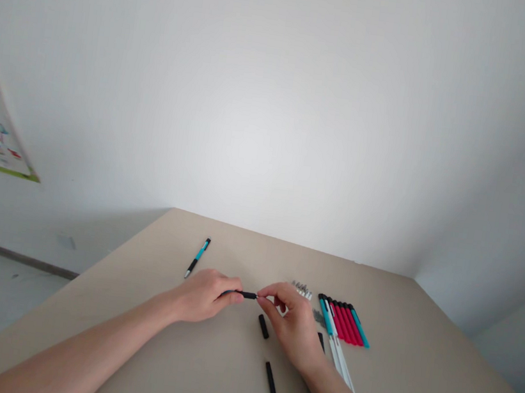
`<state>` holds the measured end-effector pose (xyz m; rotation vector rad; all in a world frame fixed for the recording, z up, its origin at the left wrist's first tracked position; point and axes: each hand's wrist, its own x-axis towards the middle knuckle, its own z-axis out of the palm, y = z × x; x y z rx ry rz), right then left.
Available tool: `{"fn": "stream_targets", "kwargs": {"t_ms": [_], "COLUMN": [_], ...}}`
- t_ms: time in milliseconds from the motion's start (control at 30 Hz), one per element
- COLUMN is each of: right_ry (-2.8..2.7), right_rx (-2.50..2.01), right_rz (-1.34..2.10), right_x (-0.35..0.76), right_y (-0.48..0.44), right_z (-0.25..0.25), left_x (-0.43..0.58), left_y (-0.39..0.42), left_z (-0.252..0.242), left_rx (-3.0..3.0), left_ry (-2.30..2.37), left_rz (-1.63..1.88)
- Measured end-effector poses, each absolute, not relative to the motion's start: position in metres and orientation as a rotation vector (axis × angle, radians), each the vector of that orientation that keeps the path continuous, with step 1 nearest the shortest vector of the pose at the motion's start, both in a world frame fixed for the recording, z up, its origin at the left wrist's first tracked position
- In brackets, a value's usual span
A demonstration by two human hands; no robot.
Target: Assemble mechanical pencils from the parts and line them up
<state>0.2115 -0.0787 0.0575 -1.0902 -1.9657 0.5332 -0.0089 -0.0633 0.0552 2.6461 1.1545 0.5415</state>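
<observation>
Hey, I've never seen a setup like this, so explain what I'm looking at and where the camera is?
There's no machine here, just a person's two bare hands. The single picture comes from a camera worn on their head, looking forward and down. The left hand holds a slim dark pen part, and the right hand pinches at its tip; the exact contact is too small to make out. On the beige table lie a teal and black pen to the left, loose black pieces nearer the camera, and, to the right, a row of red and teal barrels and thin white sticks.
</observation>
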Motion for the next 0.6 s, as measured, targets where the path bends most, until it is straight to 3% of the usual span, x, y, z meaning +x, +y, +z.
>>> {"fn": "stream_targets", "kwargs": {"t_ms": [600], "right_ry": [-2.087], "right_rx": [-1.09], "right_rz": [0.49], "right_x": [0.2094], "right_y": [-0.078], "right_z": [0.0528], "left_x": [-0.0079], "left_y": [-0.0641], "left_z": [0.0564], "left_rx": [2.637], "left_ry": [1.175], "left_rz": [0.494]}}
